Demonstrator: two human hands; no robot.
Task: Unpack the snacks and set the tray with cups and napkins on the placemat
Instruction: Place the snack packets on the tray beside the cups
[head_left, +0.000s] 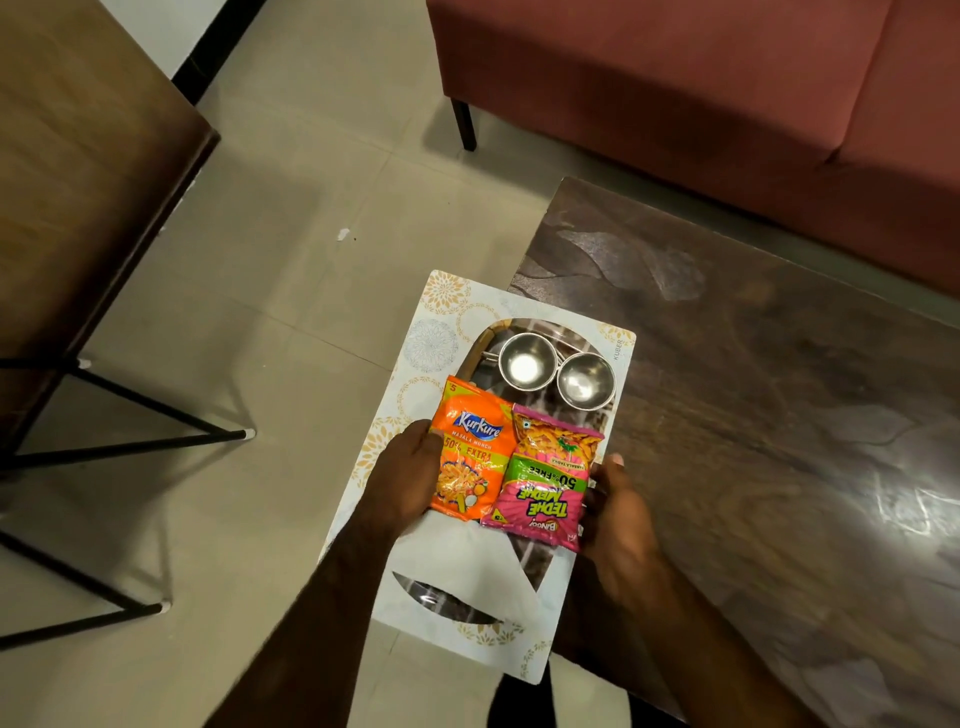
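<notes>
A white patterned placemat (431, 332) is held in the air beside the dark table, with an oval wicker tray (480, 345) on top of it. Two steel cups (522, 368) (585, 385) stand at the tray's far end. An orange snack packet (470, 457) and a pink snack packet (545, 493) lie side by side on the tray's middle. White napkins (457, 566) lie on the near end. My left hand (410, 470) grips the stack's left edge by the orange packet. My right hand (615, 512) grips the right edge by the pink packet.
A dark wooden coffee table (753, 415) fills the right side, its corner just behind the tray. A red sofa (701, 93) stands beyond it. A wooden table with black metal legs (78, 208) is at the left, over a tiled floor.
</notes>
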